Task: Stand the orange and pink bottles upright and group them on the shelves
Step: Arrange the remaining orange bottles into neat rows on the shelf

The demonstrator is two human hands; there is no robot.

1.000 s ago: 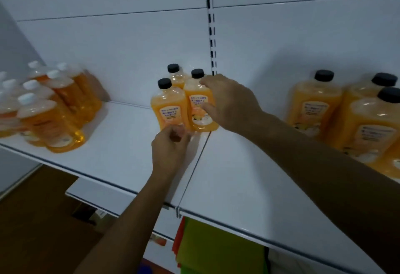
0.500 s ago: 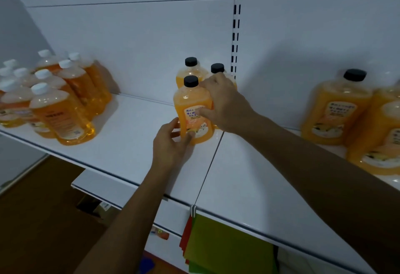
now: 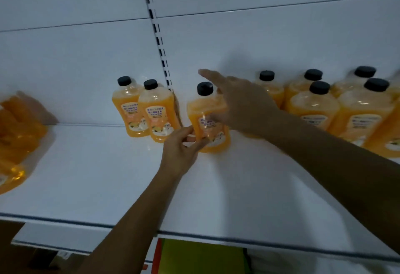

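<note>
An orange bottle [image 3: 211, 126] with a black cap stands on the white shelf [image 3: 97, 176], just right of the shelf joint. My left hand [image 3: 180, 152] pinches its lower left side. My right hand [image 3: 244, 105] wraps its right side with the thumb across the label and the index finger sticking out up-left. Two more black-capped orange bottles [image 3: 159, 113] stand upright to the left, against the back wall. A group of several black-capped orange bottles [image 3: 313, 109] stands to the right, behind my right forearm. No pink bottle is in view.
Blurred orange bottles [image 3: 17, 133] crowd the shelf's far left edge. A slotted upright post [image 3: 155, 29] runs up the back wall. Green and red items [image 3: 201, 256] lie under the shelf, whose front edge crosses the lower frame.
The held bottle has gone right, away from the two bottles by the post and toward the right-hand group. Both hands went with it, and my right index finger has lifted off.
</note>
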